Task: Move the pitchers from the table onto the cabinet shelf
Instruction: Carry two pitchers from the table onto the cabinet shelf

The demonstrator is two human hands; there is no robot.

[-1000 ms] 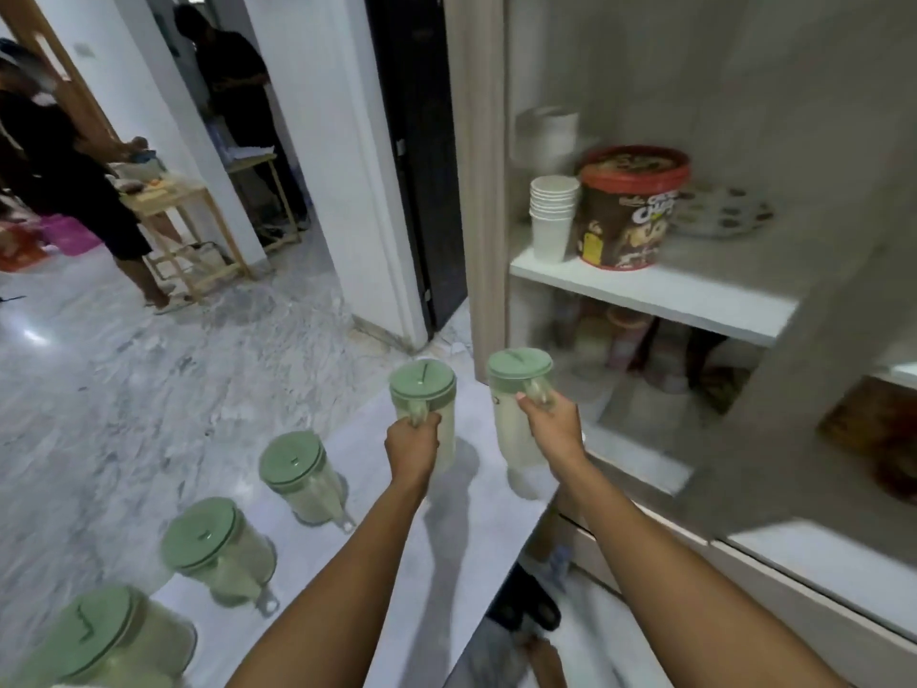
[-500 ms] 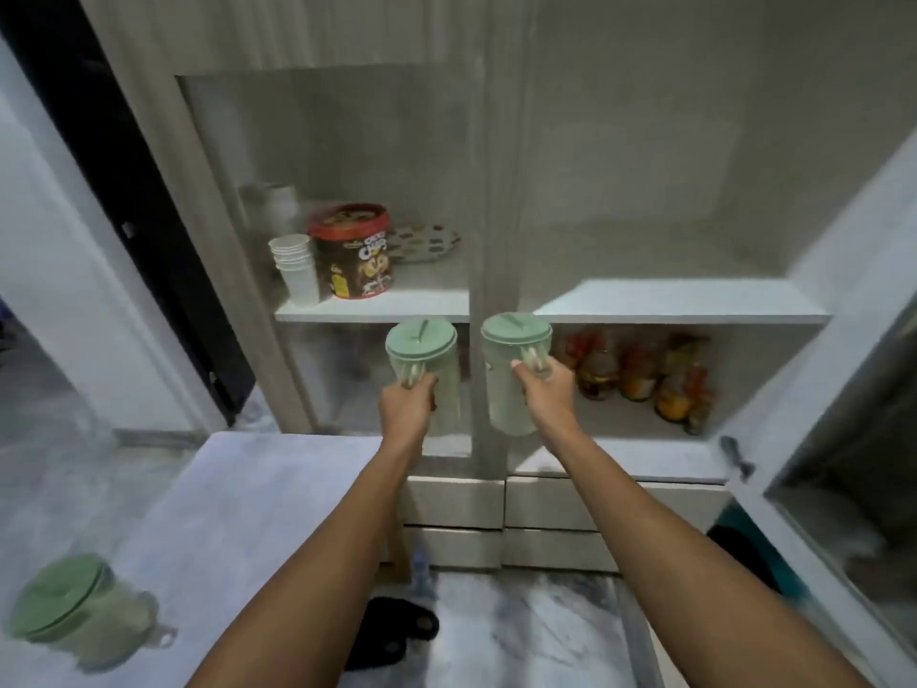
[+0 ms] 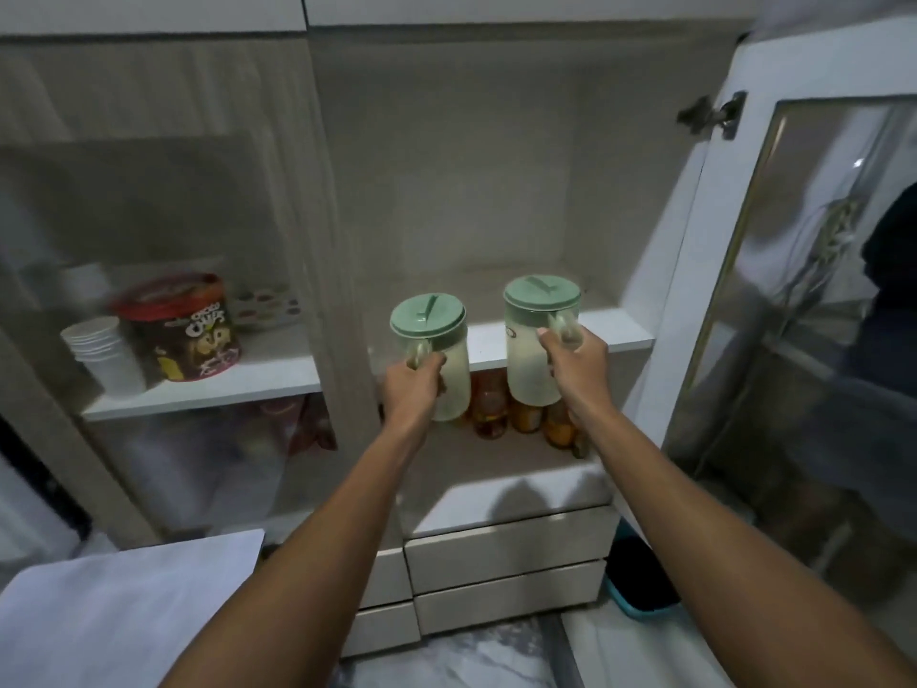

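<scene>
I hold two clear pitchers with pale green lids, both upright in the air in front of the open cabinet. My left hand (image 3: 414, 387) grips the handle of the left pitcher (image 3: 436, 355). My right hand (image 3: 575, 362) grips the handle of the right pitcher (image 3: 533, 340), which is a little higher. Both hang just in front of the white shelf (image 3: 620, 332), with their bases below its front edge. The table (image 3: 124, 603) shows only as a white corner at the lower left, with no pitcher on the visible part.
The glass cabinet door (image 3: 804, 315) stands open at the right. Jars (image 3: 526, 414) fill the lower shelf behind the pitchers. Behind the left glass sit a stack of white cups (image 3: 106, 352) and a brown tub (image 3: 186, 330). Drawers (image 3: 506, 553) lie below.
I have turned from the table to face the cabinet and come closer. Both pitchers rose from the lower-shelf level up to the shelf's front edge; the other pitchers have left view.
</scene>
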